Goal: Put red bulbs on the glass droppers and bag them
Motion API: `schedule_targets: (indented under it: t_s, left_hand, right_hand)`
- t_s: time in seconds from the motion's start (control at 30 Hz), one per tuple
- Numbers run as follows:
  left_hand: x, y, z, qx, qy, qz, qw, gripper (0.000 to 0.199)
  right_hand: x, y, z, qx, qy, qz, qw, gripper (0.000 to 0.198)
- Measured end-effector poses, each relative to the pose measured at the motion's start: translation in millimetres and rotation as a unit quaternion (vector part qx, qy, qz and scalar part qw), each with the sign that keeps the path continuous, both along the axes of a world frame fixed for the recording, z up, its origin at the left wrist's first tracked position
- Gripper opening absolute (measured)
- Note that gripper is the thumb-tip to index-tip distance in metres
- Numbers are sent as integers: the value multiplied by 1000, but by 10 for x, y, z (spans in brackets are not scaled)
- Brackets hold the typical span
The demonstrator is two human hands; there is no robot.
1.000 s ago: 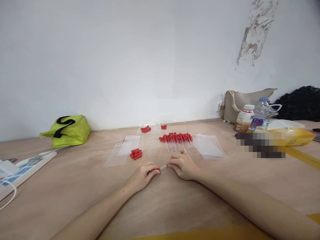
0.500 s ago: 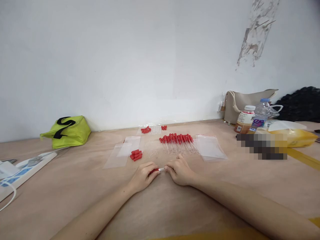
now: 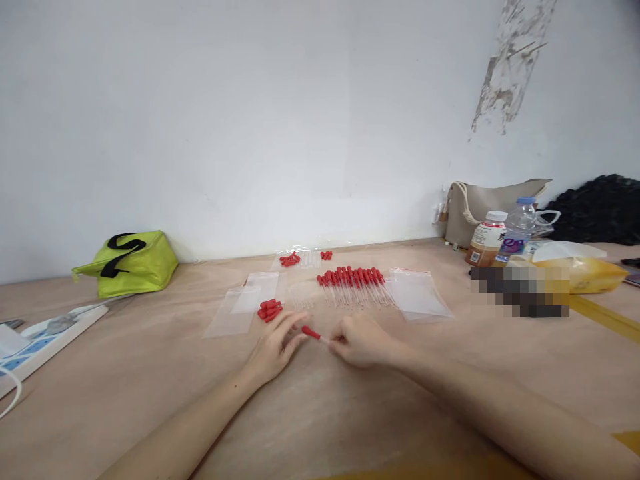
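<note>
Red-topped dropper (image 3: 314, 335) lies between the two hands, low in the middle of my head view, and its long axis is what I read first. It slants: the red bulb end points left and a little toward the wall, the clear tube runs back right and nearer to me, ending in the fingers of the right hand (image 3: 359, 341). That hand has the dropper pinched narrow by the tube, so the bulb sticks out free from the grip. The left hand (image 3: 274, 347) has its thumb and fingers parted, and the bulb's tip sits just beside that gap; I see no contact there, though from this angle I cannot rule it out. So the left hand is nearer the bulb, and the right has the tube.

Just beyond the right hand I have a row of finished droppers (image 3: 353, 277), bulbs toward the wall and tubes toward me, which runs across the held one's slant. A pile of loose red bulbs (image 3: 270, 310) lies just past the left hand, and some clear tubes (image 3: 301, 295) lie between pile and row.
</note>
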State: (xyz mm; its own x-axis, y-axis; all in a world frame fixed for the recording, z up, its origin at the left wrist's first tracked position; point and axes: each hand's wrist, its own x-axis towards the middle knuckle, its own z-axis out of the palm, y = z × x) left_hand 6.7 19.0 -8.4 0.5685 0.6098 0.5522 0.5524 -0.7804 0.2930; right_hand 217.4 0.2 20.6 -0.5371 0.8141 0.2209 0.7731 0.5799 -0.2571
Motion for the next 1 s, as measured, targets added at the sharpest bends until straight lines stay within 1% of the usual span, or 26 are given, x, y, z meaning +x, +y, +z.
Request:
schedule_targets:
  t_s: [0.07,0.1,0.13,0.2,0.23,0.33,0.43,0.53,0.63,0.87,1.0]
  left_hand:
    - [-6,4,-17,-14,-47,77,996,27]
    - [-4,6,-23,-28,-55,100,993,25]
    - [1,7,-25,-44,-48,105,992,20]
    - [15,4,-17,-70,-5,79,994,12]
    - [23,-1,-8,-77,15,62,995,13]
    - [39,-16,18,-81,30,46,995,15]
    - [39,-19,25,-91,26,46,994,13]
    - [33,-15,21,-94,27,45,994,12]
    - [30,-11,21,-96,29,46,994,12]
    - [28,-4,18,-97,32,48,994,13]
    - [21,5,20,-100,29,46,993,14]
  right_hand:
    - [96,171,9,-49,38,-11,998,30]
    - [137,280,12,-70,63,-26,995,32]
    - [163,395,16,-77,90,-48,992,32]
    - [152,611,28,-65,129,-119,982,29]
    - [114,702,32,-51,133,-154,978,29]
    - [-88,898,17,2,97,-232,968,30]
    - [-280,1022,-44,35,52,-277,959,28]
    - [-367,1113,-110,23,30,-303,952,28]
    - [-385,1160,-148,11,16,-314,949,29]
    - [-376,1157,-161,0,13,-319,948,32]
    - [-336,1140,-148,6,9,-321,947,36]
